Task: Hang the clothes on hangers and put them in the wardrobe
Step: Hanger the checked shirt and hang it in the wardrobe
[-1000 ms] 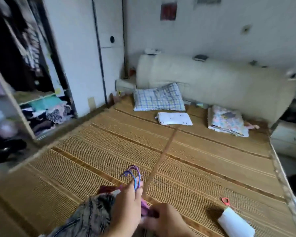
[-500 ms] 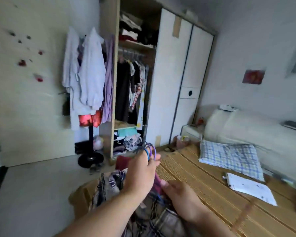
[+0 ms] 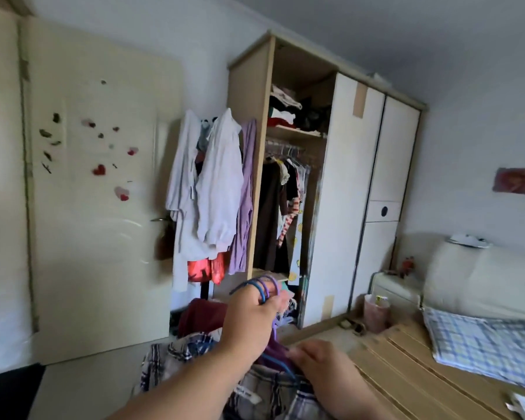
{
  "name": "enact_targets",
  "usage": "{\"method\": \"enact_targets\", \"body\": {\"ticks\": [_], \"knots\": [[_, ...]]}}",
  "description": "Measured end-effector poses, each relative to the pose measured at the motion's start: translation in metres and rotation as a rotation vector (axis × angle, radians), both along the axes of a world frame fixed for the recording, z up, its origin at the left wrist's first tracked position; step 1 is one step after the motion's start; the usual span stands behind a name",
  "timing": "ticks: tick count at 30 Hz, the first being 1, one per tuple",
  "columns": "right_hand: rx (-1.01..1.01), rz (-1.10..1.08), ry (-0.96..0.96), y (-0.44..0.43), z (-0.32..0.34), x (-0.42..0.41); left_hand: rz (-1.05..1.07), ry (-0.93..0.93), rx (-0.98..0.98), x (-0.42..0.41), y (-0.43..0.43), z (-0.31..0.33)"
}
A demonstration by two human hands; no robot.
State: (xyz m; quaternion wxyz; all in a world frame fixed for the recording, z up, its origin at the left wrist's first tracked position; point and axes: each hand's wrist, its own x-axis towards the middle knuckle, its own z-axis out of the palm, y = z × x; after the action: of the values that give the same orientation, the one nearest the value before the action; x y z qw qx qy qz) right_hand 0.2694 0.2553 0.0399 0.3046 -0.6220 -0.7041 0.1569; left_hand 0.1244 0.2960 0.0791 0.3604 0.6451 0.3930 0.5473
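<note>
- The left hand point(image 3: 249, 316) is clenched round the hooks of a bunch of blue and purple hangers point(image 3: 266, 287).
- The clothes point(image 3: 179, 356), plaid and dark purple, hang from them at 6 o'clock of the fist.
- The right hand point(image 3: 319, 362), at 4 o'clock of the left, touches the clothes; blur hides whether it grips them.
- Step in hand, I judge: carrying the hung bundle to the wardrobe point(image 3: 346, 192).
- Next calls for raising the hooks to the rail point(image 3: 285, 146) at 12 o'clock and finding a gap there.

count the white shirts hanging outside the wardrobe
2: a white shirt nearest the door, another between it and the purple garment; more may hide behind.
</note>
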Motion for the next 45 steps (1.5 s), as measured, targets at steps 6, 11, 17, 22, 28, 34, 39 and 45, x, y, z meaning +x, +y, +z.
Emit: {"method": "enact_targets", "body": {"ticks": [6, 11, 17, 22, 28, 34, 39, 45], "knots": [[-0.005, 0.03, 0.023, 0.106, 0.007, -0.048, 0.0, 0.011, -0.01, -0.052, 0.105, 0.003], [0.001, 0.107, -0.004, 0.212, -0.003, -0.084, 0.085, 0.062, -0.009, -0.089, 0.21, 0.004], [0.049, 0.252, 0.046, 0.35, 0.016, -0.118, 0.12, -0.071, -0.069, -0.124, 0.337, 0.026], [0.087, 0.245, 0.066, 0.451, 0.04, -0.141, 0.113, -0.157, -0.044, -0.152, 0.431, 0.05], [-0.005, 0.205, -0.021, 0.552, 0.027, -0.154, 0.077, -0.199, -0.083, -0.158, 0.55, 0.036], [0.027, -0.073, -0.063, 0.648, -0.005, -0.157, -0.129, -0.103, -0.087, -0.149, 0.662, 0.014], [0.061, -0.308, -0.171, 0.7, -0.005, -0.144, -0.356, -0.027, -0.092, -0.131, 0.74, 0.011], [0.125, -0.51, -0.194, 0.727, 0.015, -0.101, -0.595, -0.033, -0.13, -0.076, 0.784, 0.034]]}}
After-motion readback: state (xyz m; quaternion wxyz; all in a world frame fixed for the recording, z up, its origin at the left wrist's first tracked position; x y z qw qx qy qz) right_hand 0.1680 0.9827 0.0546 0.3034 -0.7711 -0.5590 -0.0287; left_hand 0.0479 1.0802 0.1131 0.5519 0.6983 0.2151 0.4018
